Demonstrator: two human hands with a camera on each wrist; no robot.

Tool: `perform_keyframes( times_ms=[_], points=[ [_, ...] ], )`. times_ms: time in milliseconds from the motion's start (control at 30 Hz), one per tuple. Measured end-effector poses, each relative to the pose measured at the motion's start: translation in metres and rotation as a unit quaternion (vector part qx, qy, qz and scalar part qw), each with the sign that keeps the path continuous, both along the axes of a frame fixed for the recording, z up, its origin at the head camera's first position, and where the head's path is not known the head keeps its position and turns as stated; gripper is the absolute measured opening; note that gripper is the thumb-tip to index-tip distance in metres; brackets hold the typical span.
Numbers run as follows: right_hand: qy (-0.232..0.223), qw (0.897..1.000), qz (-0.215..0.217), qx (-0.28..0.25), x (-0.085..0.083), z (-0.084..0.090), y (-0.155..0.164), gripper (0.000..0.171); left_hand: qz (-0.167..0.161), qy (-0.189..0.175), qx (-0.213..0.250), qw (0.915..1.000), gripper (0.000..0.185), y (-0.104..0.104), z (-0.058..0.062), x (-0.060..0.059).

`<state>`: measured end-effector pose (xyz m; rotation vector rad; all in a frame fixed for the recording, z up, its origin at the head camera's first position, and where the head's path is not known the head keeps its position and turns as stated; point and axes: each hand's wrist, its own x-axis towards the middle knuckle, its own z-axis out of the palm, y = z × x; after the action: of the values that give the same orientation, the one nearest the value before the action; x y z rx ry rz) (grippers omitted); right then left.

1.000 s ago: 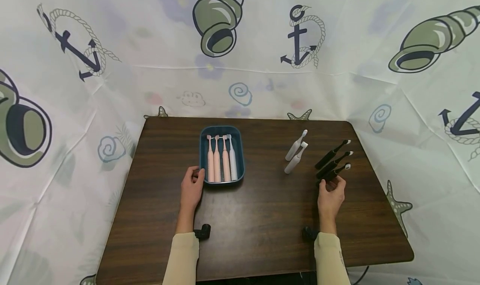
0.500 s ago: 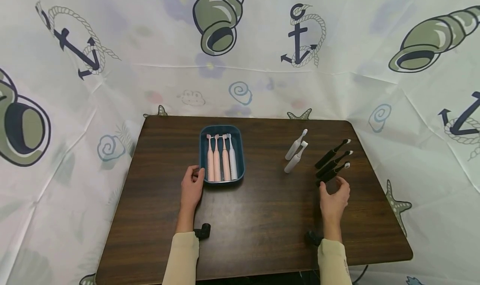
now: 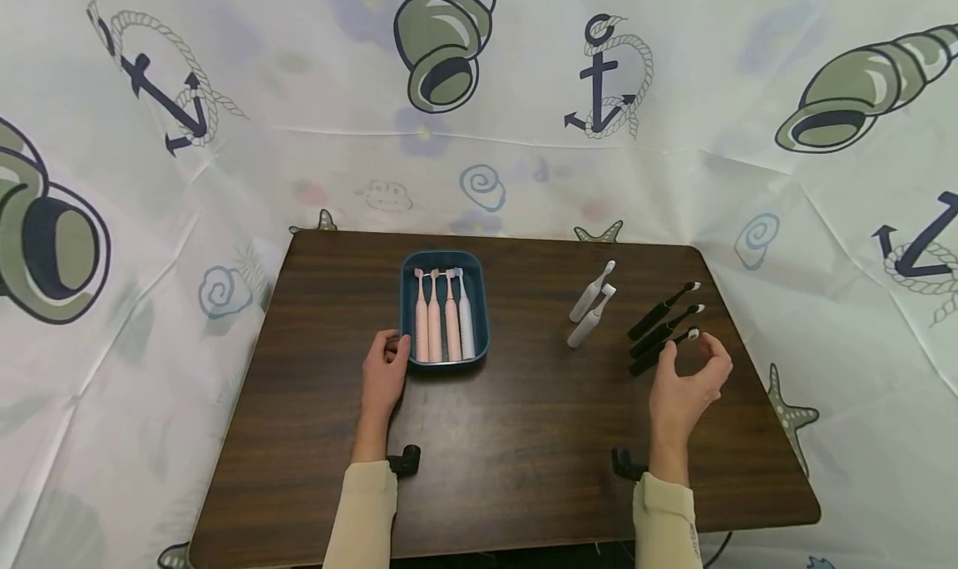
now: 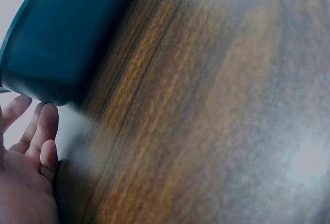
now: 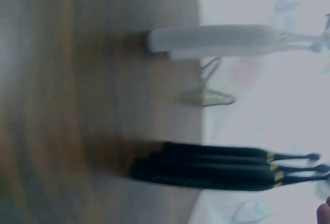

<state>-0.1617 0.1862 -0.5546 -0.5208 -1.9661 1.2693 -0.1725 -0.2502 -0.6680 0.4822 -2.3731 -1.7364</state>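
A blue tray [image 3: 405,303] on the dark wooden table [image 3: 524,419] holds three pink toothbrushes [image 3: 436,324] and a pale one [image 3: 466,328]. My left hand [image 3: 389,354] rests flat on the table, its thumb against the tray's near left corner; in the left wrist view its relaxed fingers [image 4: 36,141] lie beside the tray [image 4: 62,33]. Two white toothbrushes [image 3: 591,303] and three black ones [image 3: 662,319] lie to the right. My right hand [image 3: 690,354] hovers with loosely arched fingers over the nearest black brush, holding nothing. The right wrist view shows the black brushes [image 5: 206,167] and the white ones [image 5: 221,41].
A printed curtain with anchors and shells [image 3: 524,136] surrounds the table on the far side and both flanks. The table's right edge [image 3: 756,361] runs close to the black brushes. Small black devices sit at each wrist [image 3: 404,461] [image 3: 621,465].
My right hand has moved right and up, from the handle end of the nearest black toothbrush towards its head, and its fingers have spread. The left hand has not moved.
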Motion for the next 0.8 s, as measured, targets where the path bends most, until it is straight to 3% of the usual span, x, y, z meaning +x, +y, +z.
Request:
perform_keyframes(
  times_ms=[233, 367, 567, 800],
  points=[
    [0.101, 0.995, 0.025, 0.009, -0.002, 0.057, -0.050, 0.036, -0.005, -0.004, 0.001, 1.0000, 0.048, -0.002, -0.001, -0.001],
    [0.163, 0.983, 0.071, 0.047, -0.003, 0.074, -0.088, 0.030, -0.006, -0.001, -0.001, 1.0000, 0.048, -0.004, -0.001, -0.001],
    [0.203, 0.964, 0.158, 0.073, -0.016, 0.062, -0.126, 0.027, -0.013, -0.005, -0.002, 0.9999, 0.050, -0.003, -0.002, 0.000],
    [0.190, 0.946, 0.243, 0.102, -0.036, 0.033, -0.156, 0.029, -0.010, -0.002, 0.009, 0.9999, 0.046, -0.004, 0.000, 0.000]
  ],
)
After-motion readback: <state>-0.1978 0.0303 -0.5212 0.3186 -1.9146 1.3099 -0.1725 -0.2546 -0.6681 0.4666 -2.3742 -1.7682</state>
